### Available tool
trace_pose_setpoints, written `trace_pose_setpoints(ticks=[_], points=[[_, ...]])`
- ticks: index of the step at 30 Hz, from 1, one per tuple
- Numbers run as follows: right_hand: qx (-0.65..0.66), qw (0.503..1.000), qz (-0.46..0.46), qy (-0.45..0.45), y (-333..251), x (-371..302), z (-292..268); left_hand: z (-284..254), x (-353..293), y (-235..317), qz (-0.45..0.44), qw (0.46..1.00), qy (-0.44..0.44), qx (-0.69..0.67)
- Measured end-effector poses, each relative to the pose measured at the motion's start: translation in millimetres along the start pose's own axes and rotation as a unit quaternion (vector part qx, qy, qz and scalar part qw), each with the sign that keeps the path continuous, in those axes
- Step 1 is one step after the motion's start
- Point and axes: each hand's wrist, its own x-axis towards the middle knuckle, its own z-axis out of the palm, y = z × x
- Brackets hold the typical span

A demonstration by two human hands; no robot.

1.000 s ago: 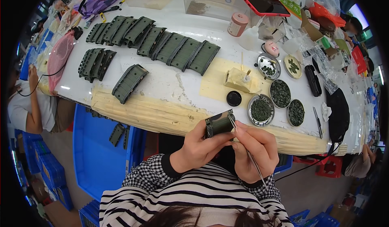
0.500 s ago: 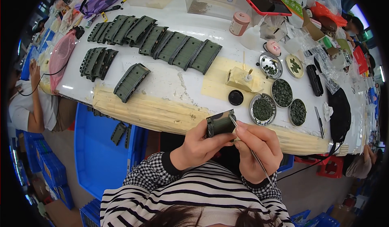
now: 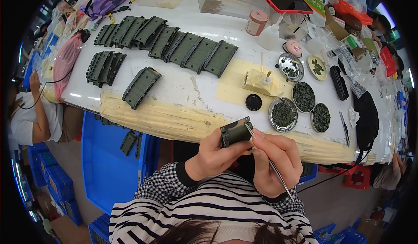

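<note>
My left hand (image 3: 213, 154) grips a small curved dark green plastic part (image 3: 235, 132) with ridged edges, held up just off the table's near edge. Closed in a pinch, my right hand (image 3: 279, 160) has a slender metal tool (image 3: 275, 171) whose upper tip rests at the part's right edge. Whether that tip is pointed or flat is too small to tell. Closest on the table are a round metal tin (image 3: 295, 121) of small green pieces and a black round lid (image 3: 253, 102). A similar curved green panel (image 3: 142, 88) lies alone at the left.
Rows of green panels (image 3: 191, 52) cover the far left. More tins (image 3: 303, 96) of green bits, a taped block (image 3: 262, 83), a pen-like tool (image 3: 343, 130) and a phone (image 3: 287, 2) occupy the right. A blue bin (image 3: 104, 165) sits below the table edge. Other people sit at both sides.
Both hands keep nearly the same place and hold. The metal tool's tip has shifted slightly along the part's right edge.
</note>
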Motion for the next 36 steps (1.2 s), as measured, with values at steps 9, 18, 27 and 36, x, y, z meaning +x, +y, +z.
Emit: trace_pose_setpoints(ticks=[9, 18, 27, 36], points=[[0.001, 1.0, 0.002, 0.013, 1, -1, 4, 1, -2, -3, 0.003, 1.0, 0.004, 0.004], [0.157, 0.981, 0.038, 0.109, 18, -7, 0, -12, 14, 2, -0.124, 0.965, 0.002, -0.23], [0.118, 0.989, 0.037, 0.079, 23, -13, 1, -17, 16, -3, -0.109, 0.974, -0.034, -0.195], [0.108, 0.992, 0.013, 0.071, 20, -11, -1, -17, 19, 0, -0.087, 0.979, -0.009, -0.185]])
